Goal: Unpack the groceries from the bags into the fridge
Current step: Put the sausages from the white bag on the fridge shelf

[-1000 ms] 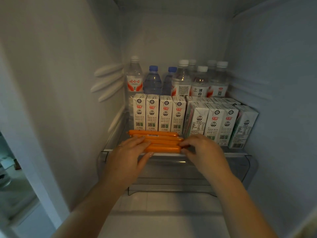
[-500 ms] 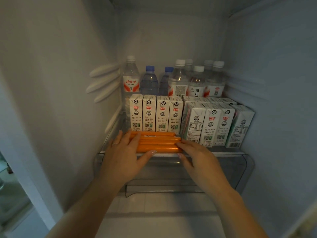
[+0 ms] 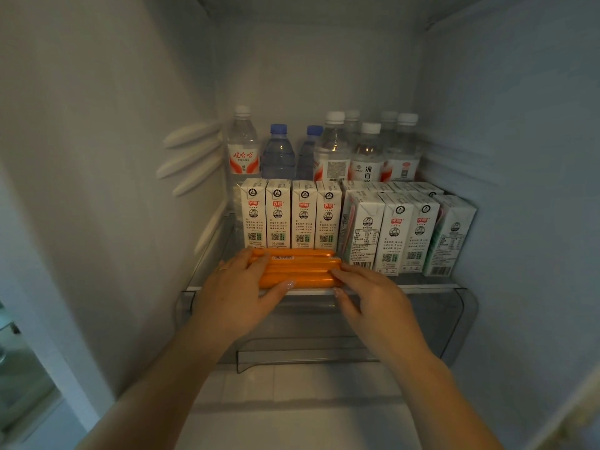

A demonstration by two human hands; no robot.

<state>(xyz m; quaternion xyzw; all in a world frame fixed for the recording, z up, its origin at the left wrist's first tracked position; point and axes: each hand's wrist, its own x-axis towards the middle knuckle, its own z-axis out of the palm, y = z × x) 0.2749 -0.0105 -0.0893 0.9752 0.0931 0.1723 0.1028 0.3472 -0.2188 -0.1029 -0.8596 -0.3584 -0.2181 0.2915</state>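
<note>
A pack of orange sausages (image 3: 302, 271) lies on the glass shelf (image 3: 422, 287) of the fridge, at its front, just ahead of the milk cartons. My left hand (image 3: 240, 293) lies flat over the pack's left end, fingers straight on top and thumb against the front sausage. The straight fingertips of my right hand (image 3: 370, 297) touch the pack's right end. Neither hand lifts the pack.
Several white milk cartons (image 3: 290, 216) stand in a row behind the sausages, with more cartons (image 3: 396, 232) at the right. Several water bottles (image 3: 331, 151) fill the back. A clear drawer (image 3: 454, 319) sits under the shelf. The fridge walls close in on both sides.
The sausage pack has slid back on the shelf toward the milk cartons, and both hands have followed it and flattened against it.
</note>
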